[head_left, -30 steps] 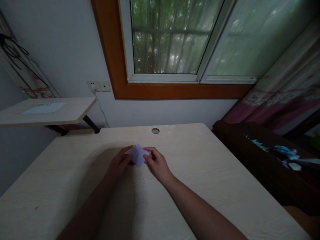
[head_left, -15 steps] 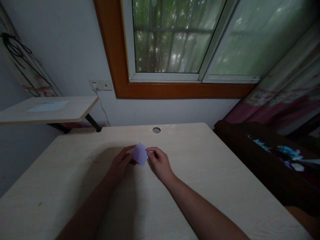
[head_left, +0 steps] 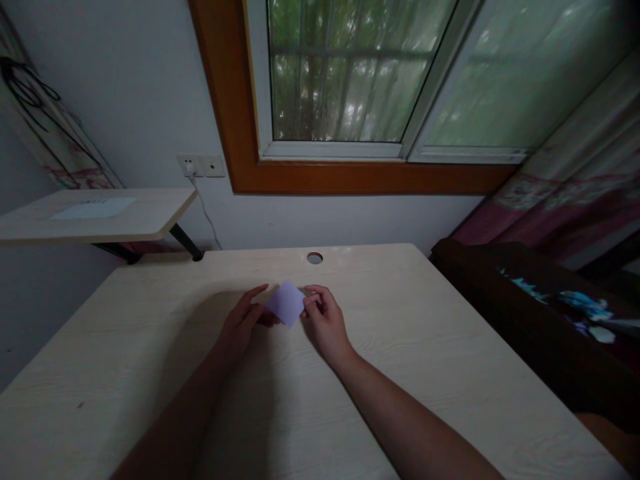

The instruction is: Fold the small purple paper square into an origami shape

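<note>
Head view shows a small, diamond-shaped sheet of lilac paper (head_left: 289,304) over the pale wood-grain desk (head_left: 400,313), between both hands. The right hand (head_left: 327,325) pinches its right corner; the left hand (head_left: 240,323) meets the opposite corner, its grip unclear. It looks squared off; finished folds and remaining work cannot be told.

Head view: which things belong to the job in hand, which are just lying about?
In use:
small square purple paper
right hand, at its right corner
left hand, at its left
pale wood-grain desk, beneath

Lying about:
white paper sheet on pale wooden shelf
blue item, unidentifiable, on the right
</note>
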Available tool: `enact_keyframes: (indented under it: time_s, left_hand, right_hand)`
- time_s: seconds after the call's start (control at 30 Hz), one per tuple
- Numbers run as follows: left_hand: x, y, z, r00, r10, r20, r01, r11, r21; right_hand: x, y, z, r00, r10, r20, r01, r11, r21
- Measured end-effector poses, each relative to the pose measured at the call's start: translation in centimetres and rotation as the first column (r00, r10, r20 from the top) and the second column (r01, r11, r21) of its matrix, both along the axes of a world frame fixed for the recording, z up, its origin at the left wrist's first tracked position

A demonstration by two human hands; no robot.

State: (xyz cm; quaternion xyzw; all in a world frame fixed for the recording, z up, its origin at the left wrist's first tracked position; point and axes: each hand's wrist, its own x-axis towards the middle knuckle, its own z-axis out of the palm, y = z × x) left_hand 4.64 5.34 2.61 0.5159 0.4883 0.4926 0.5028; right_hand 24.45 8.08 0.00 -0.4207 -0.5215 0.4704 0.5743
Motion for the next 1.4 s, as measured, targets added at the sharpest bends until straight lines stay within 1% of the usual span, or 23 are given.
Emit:
enact_keyframes:
  time_s: [0.07, 0.17, 0.27, 0.37, 0.43, 0.5, 0.73, 0.87, 0.97, 1.1, 1.2, 1.27, 1.4]
  left_hand:
    - [-0.1, 0.2, -0.4, 0.999, 0.015, 0.049, -0.017, 0.999, 0.031]
    - [-0.3, 0.6, -1.1, 0.999, 0.027, 0.027, -0.03, 0.994, 0.106]
    - [-0.7, 0.8, -1.6, 0.989, 0.009, -0.149, 0.015, 0.988, 0.154]
    - [-0.9, 0.8, -1.5, 0.941, -0.009, -0.338, 0.087, 0.973, 0.216]
    - [-0.9, 0.7, -1.2, 0.916, -0.013, -0.402, 0.126, 0.958, 0.256]
    - [-1.0, 0.6, -1.1, 0.906, -0.013, -0.422, 0.141, 0.952, 0.273]
    - [-1.1, 0.8, -1.0, 0.926, 0.04, -0.374, 0.058, 0.968, 0.246]
    - [-1.2, 0.9, -0.9, 0.942, 0.023, -0.334, 0.056, 0.973, 0.225]
    - [-1.3, 0.9, -0.9, 0.942, -0.013, -0.334, 0.091, 0.971, 0.221]
    - [-1.1, 0.7, -0.7, 0.949, -0.039, -0.314, 0.116, 0.966, 0.23]
    - [-0.8, 0.6, -0.4, 0.96, -0.008, -0.28, 0.079, 0.966, 0.245]
    - [-0.6, 0.5, -0.4, 0.963, 0.015, -0.268, 0.049, 0.972, 0.229]
    - [-0.5, 0.5, -1.2, 0.968, 0.049, -0.247, -0.005, 0.984, 0.176]
  right_hand:
    - [0.0, 0.1, 0.0, 0.998, -0.012, -0.056, 0.011, 1.0, -0.019]
    - [-0.1, 0.2, 0.1, 0.994, -0.001, -0.11, -0.004, 0.999, -0.042]
    - [-0.2, 0.1, 0.2, 0.992, 0.043, -0.12, -0.049, 0.998, -0.042]
    - [-0.1, -0.1, 0.2, 0.993, 0.088, -0.077, -0.091, 0.995, -0.031]
    - [-0.1, -0.3, 0.2, 0.992, 0.116, -0.042, -0.117, 0.993, -0.026]
    - [-0.1, -0.4, 0.2, 0.99, 0.137, -0.016, -0.137, 0.99, -0.025]
    - [0.1, -0.5, 0.9, 0.984, 0.176, 0.005, -0.176, 0.984, 0.009]
    - [0.0, -0.5, 1.5, 0.966, 0.22, 0.137, -0.236, 0.965, 0.115]
    - [-0.1, -0.4, 1.6, 0.948, 0.247, 0.201, -0.276, 0.952, 0.132]
    - [0.0, -0.2, 1.2, 0.957, 0.203, 0.207, -0.231, 0.965, 0.122]
    - [0.0, -0.1, 0.9, 0.961, 0.177, 0.213, -0.207, 0.97, 0.127]
    - [0.0, 0.0, 0.9, 0.957, 0.18, 0.228, -0.213, 0.968, 0.132]
    - [-0.1, 0.0, 0.9, 0.96, 0.178, 0.215, -0.21, 0.968, 0.137]
